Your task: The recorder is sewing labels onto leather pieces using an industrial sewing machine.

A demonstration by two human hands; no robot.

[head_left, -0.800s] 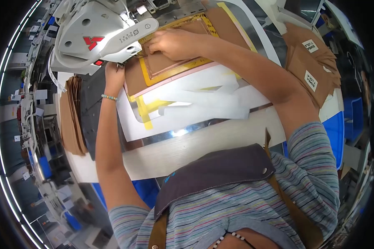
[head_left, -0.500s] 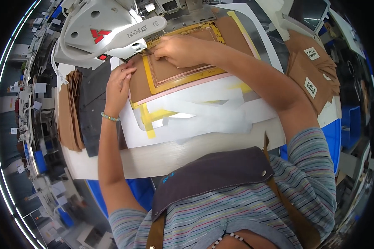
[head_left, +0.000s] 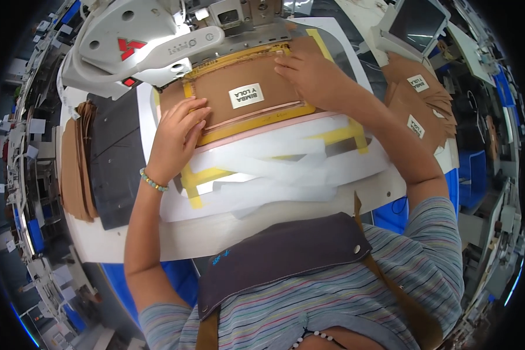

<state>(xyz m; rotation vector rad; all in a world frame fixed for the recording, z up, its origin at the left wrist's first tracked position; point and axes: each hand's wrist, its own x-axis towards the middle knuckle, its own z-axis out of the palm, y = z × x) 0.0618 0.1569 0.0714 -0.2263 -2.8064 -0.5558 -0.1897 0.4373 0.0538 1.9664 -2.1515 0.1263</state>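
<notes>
A brown panel (head_left: 233, 79) with a white label (head_left: 246, 96) lies inside a yellow rectangular frame (head_left: 256, 123) under the sewing machine head (head_left: 157, 49). My left hand (head_left: 178, 131) rests over the frame's left side, its fingers stretched out and fairly flat, holding nothing. Over the right end of the panel lies my right hand (head_left: 315, 79), fingers extended with the tips on the panel near the frame's upper right corner. The palm hides part of the frame's right side.
A stack of brown pieces (head_left: 76, 166) stands on the left beside a dark plate (head_left: 119, 157). Labelled brown panels (head_left: 405, 108) are piled at right, below a screen (head_left: 417, 24). White translucent strips (head_left: 274, 172) and yellow tape (head_left: 195, 189) lie on the white sheet in front.
My right hand has moved from the frame's upper left area to its right end, uncovering the label. The left hand has shifted nearer to me, along the frame's left side.
</notes>
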